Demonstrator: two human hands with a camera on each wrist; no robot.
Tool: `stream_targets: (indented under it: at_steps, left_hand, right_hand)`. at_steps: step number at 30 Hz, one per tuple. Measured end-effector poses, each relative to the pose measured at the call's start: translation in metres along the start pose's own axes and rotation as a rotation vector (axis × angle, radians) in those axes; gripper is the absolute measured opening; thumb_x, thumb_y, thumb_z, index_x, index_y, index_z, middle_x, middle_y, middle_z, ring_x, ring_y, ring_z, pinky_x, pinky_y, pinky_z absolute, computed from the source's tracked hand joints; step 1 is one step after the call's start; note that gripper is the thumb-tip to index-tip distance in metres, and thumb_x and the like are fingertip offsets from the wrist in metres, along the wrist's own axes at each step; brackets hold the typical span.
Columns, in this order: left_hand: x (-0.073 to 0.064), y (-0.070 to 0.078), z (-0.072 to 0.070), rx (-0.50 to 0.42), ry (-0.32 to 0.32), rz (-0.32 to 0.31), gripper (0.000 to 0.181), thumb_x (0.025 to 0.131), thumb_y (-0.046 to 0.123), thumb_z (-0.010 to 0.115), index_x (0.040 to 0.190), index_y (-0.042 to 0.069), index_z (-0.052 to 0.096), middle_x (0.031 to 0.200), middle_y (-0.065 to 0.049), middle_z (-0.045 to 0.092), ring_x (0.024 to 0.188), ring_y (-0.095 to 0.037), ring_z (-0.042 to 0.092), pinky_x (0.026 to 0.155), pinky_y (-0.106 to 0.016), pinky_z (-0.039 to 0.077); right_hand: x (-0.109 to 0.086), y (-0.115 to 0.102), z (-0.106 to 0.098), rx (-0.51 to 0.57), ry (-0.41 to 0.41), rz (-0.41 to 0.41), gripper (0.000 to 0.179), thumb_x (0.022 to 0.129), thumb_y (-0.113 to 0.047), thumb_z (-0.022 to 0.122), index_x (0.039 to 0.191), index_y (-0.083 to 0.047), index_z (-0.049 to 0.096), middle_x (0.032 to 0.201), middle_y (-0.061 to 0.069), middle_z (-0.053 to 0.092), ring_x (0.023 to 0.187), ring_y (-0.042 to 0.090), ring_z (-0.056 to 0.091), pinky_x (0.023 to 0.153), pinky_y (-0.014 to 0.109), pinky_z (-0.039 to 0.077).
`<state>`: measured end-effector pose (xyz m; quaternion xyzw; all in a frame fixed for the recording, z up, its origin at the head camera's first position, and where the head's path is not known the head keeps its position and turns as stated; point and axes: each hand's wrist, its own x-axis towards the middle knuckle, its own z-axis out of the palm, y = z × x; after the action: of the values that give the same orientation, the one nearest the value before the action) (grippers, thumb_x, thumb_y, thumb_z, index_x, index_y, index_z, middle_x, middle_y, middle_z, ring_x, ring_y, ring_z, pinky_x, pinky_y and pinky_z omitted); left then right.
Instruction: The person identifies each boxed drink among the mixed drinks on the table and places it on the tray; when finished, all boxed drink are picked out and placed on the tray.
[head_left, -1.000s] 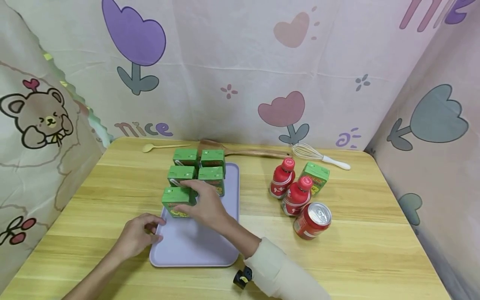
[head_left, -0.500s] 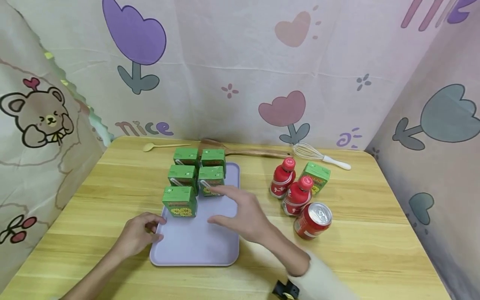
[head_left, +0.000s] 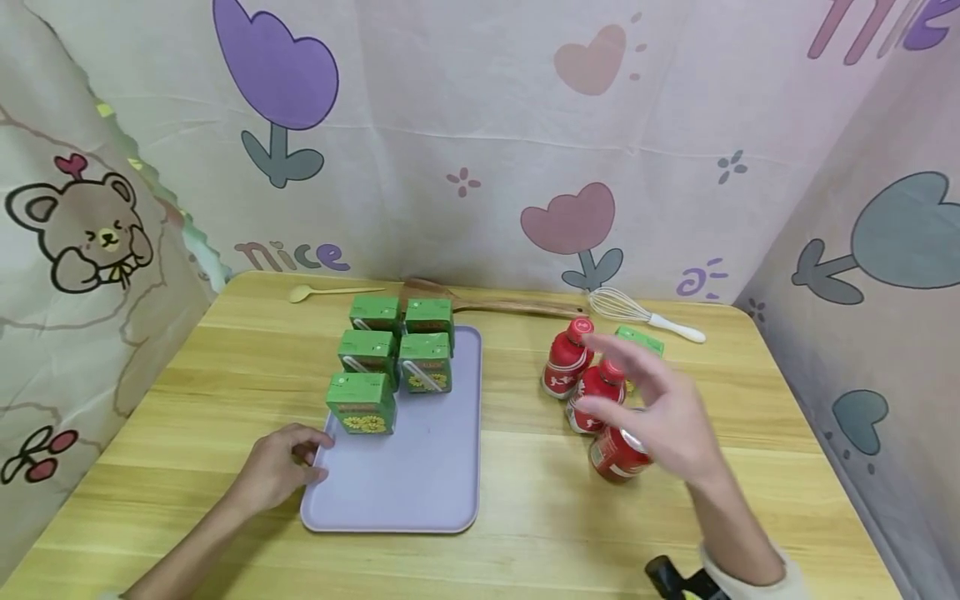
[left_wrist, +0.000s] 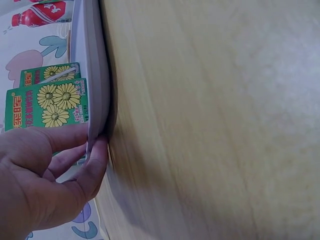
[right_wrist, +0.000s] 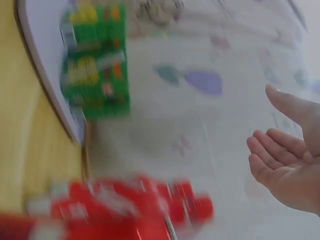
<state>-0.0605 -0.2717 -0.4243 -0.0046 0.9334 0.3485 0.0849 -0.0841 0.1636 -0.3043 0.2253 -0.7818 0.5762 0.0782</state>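
At the left rim of a lilac tray [head_left: 405, 500], my left hand [head_left: 273, 468] pinches the edge; in the left wrist view the thumb and fingers [left_wrist: 97, 167] lie on either side of the rim. Several green drink cartons [head_left: 362, 408] printed with yellow flowers stand in two columns on the tray's far left part. My right hand [head_left: 667, 417] holds nothing and hovers over the red bottles and can, fingers and thumb spread apart. It partly hides a red can [head_left: 617, 458], the nearer red bottle [head_left: 592, 408] and a further green carton [head_left: 640, 340]. Another red bottle [head_left: 566, 362] stands just behind.
Along the table's back edge lie a pale yellow spoon [head_left: 300, 292], a wooden spatula [head_left: 517, 307] and a white-handled whisk [head_left: 630, 308]. A patterned cloth [head_left: 420, 108] hangs behind the wooden table [head_left: 525, 550] and at its sides.
My right hand has let go of the nearest carton on the tray and moved right, over the red bottles and can. The left hand stays on the tray's rim.
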Motion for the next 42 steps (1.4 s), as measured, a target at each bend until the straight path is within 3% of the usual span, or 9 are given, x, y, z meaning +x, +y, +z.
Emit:
stream_targets:
  at_steps: [4,9,15,18,21,26,30,35,42]
  left_hand:
    - [0.000,-0.001,0.000,0.001,-0.002,-0.010,0.032,0.068,-0.002,0.077,0.099,0.003,0.069,0.092,-0.007,0.062,0.080,-0.017,0.054,0.059,-0.019,0.046]
    - [-0.001,-0.001,0.000,-0.004,0.001,-0.015,0.032,0.068,-0.002,0.077,0.098,0.003,0.069,0.092,-0.007,0.062,0.080,-0.017,0.054,0.059,-0.019,0.046]
    - [0.000,0.000,0.001,-0.007,0.004,0.000,0.031,0.068,-0.003,0.076,0.098,0.003,0.069,0.092,-0.007,0.063,0.080,-0.017,0.054,0.060,-0.019,0.047]
    - [0.000,0.001,0.001,-0.007,0.006,0.001,0.032,0.067,-0.002,0.077,0.098,0.003,0.069,0.090,-0.006,0.062,0.079,-0.016,0.054,0.060,-0.019,0.047]
    - [0.001,0.000,0.001,-0.004,0.010,0.010,0.033,0.067,-0.002,0.077,0.099,0.002,0.069,0.088,-0.006,0.062,0.077,-0.015,0.054,0.060,-0.019,0.047]
    - [0.001,-0.001,0.001,0.002,0.015,0.027,0.033,0.067,-0.001,0.078,0.098,0.001,0.069,0.087,-0.006,0.062,0.076,-0.015,0.053,0.059,-0.019,0.046]
    - [0.001,0.000,0.000,-0.003,0.007,0.008,0.033,0.067,-0.001,0.077,0.099,0.002,0.069,0.087,-0.006,0.062,0.077,-0.015,0.053,0.059,-0.019,0.046]
    - [0.000,0.002,-0.001,-0.002,0.002,0.001,0.033,0.068,-0.001,0.077,0.099,0.002,0.069,0.090,-0.006,0.062,0.078,-0.015,0.054,0.059,-0.019,0.046]
    - [0.000,0.002,0.000,-0.003,0.005,-0.004,0.031,0.068,-0.002,0.076,0.098,0.004,0.069,0.090,-0.006,0.062,0.078,-0.015,0.054,0.059,-0.019,0.046]
  right_hand:
    - [0.004,0.013,-0.034,-0.085,0.083,0.024,0.064,0.071,0.010,0.076,0.130,-0.001,0.054,0.129,0.001,0.060,0.122,0.007,0.053,0.104,0.013,0.037]
    - [0.014,0.041,-0.062,-0.220,0.140,0.112,0.059,0.075,0.000,0.077,0.129,-0.003,0.055,0.125,-0.004,0.061,0.116,-0.001,0.054,0.099,0.008,0.038]
    - [0.021,0.076,-0.080,-0.290,0.123,0.280,0.059,0.079,-0.018,0.077,0.132,-0.008,0.053,0.130,0.011,0.057,0.110,-0.010,0.051,0.094,0.003,0.038]
    - [0.024,0.090,-0.084,-0.299,0.087,0.303,0.060,0.080,-0.020,0.076,0.133,-0.006,0.052,0.132,0.018,0.055,0.113,-0.005,0.053,0.094,0.004,0.038]
    - [0.026,0.102,-0.085,-0.309,0.053,0.317,0.061,0.081,-0.022,0.076,0.133,-0.004,0.051,0.132,0.020,0.054,0.122,0.013,0.054,0.095,0.005,0.039]
    - [0.028,0.116,-0.084,-0.318,0.021,0.368,0.064,0.080,-0.028,0.076,0.133,-0.003,0.050,0.133,0.020,0.054,0.128,0.034,0.048,0.102,0.020,0.041]
    - [0.029,0.128,-0.081,-0.327,0.014,0.384,0.060,0.080,-0.028,0.076,0.129,-0.002,0.054,0.131,0.017,0.056,0.121,0.023,0.055,0.099,0.015,0.043]
    - [0.028,0.137,-0.080,-0.318,0.010,0.371,0.056,0.082,-0.024,0.075,0.128,0.000,0.055,0.124,0.021,0.058,0.092,-0.003,0.055,0.077,0.006,0.046]
    - [0.027,0.140,-0.077,-0.341,0.003,0.369,0.055,0.083,-0.022,0.073,0.129,0.000,0.054,0.117,0.022,0.059,0.083,-0.002,0.054,0.070,0.010,0.047]
